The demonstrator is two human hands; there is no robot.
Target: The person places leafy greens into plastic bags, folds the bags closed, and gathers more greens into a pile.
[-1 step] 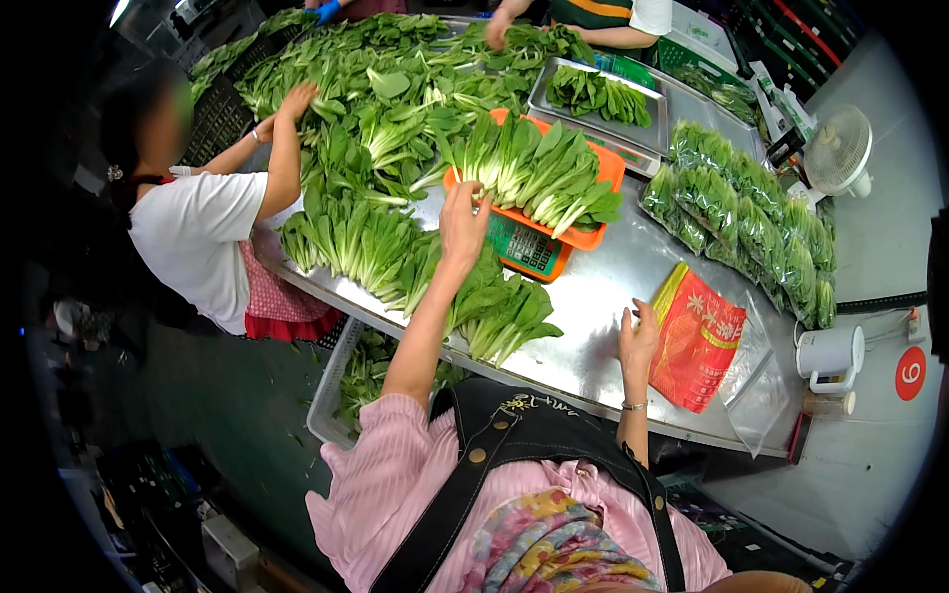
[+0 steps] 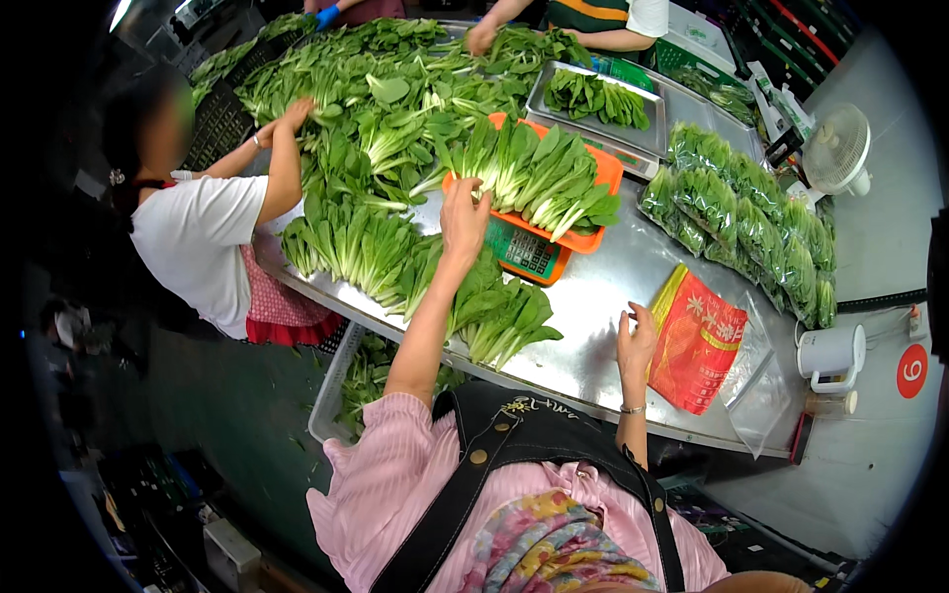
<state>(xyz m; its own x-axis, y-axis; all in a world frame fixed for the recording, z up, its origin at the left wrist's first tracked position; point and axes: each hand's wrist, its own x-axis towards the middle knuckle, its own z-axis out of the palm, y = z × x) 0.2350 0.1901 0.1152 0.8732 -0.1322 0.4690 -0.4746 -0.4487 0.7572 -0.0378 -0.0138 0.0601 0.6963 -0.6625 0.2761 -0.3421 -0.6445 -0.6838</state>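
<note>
Bok choy (image 2: 539, 173) lies in a row in an orange tray (image 2: 615, 173) on a weighing scale (image 2: 522, 249). My left hand (image 2: 463, 219) is at the tray's left side, its fingers closed round a bok choy stem end there. Over the bare metal table, my right hand (image 2: 636, 341) holds nothing; its fingers are loosely bent and apart, beside a red and yellow printed bag (image 2: 697, 341). Under my left forearm a line of bok choy (image 2: 494, 321) runs along the near table edge.
A big heap of greens (image 2: 386, 119) covers the far left table (image 2: 593, 321). Packed bags of greens (image 2: 741, 212) are stacked at right, near a fan (image 2: 836, 148) and white jug (image 2: 830, 356). A second scale tray (image 2: 598, 99) holds greens. Co-workers (image 2: 213, 237) stand left and far side.
At the far side, a co-worker's hand has shifted slightly left and down over the greens. My own hands have barely moved.
</note>
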